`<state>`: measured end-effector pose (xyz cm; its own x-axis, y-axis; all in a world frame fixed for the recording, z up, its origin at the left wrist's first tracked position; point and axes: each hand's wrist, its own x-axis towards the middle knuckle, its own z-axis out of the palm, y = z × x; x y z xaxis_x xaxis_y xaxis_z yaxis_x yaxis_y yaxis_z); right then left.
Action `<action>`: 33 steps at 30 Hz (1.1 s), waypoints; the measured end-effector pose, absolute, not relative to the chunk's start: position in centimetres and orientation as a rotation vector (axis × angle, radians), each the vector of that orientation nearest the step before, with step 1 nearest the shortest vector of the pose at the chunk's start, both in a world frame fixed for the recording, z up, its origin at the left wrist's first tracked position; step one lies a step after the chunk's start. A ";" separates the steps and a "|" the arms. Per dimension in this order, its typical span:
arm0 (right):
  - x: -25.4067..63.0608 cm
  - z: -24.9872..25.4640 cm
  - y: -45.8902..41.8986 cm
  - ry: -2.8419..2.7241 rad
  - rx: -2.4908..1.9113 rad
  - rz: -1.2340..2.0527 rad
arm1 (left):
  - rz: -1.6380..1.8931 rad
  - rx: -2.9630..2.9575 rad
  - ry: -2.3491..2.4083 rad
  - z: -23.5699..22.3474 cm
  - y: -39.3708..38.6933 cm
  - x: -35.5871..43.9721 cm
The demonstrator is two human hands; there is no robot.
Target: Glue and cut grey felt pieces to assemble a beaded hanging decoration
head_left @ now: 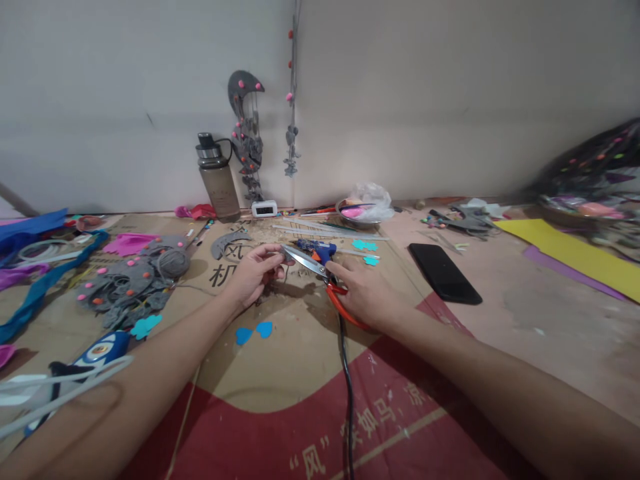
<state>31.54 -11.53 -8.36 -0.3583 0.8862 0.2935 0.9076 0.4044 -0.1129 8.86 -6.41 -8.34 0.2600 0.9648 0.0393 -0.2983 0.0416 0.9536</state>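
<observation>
My right hand (pixel 365 292) is closed around the red-orange handles of a pair of scissors (pixel 309 263). The blades point left and reach to the fingertips of my left hand (pixel 257 272). Those fingers pinch a small grey piece (pixel 289 255), probably felt, right at the scissor tips; its shape is mostly hidden. Just behind the scissors lies a blue glue gun (pixel 325 251), partly covered by my right hand. On the cardboard (pixel 280 387) in front of my hands are two blue hearts, a left heart (pixel 243 335) and a right heart (pixel 265 329).
Grey felt shapes with pom-poms (pixel 125 280) and grey yarn (pixel 173 259) lie left. A bottle (pixel 220 190), small digital clock (pixel 264 209) and bowl (pixel 345 212) stand by the wall. A phone (pixel 444 273) lies right. A black cord (pixel 347 387) runs toward me.
</observation>
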 end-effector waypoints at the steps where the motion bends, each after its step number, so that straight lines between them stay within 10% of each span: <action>1: 31.6 -8.4 -11.5 -2.351 -1.555 -0.085 | 1.145 1.102 0.805 -8.4 -6.4 8.9; 33: 31.7 -8.6 -11.2 -2.384 -1.563 -0.273 | 1.299 1.246 0.955 -8.7 -6.3 8.9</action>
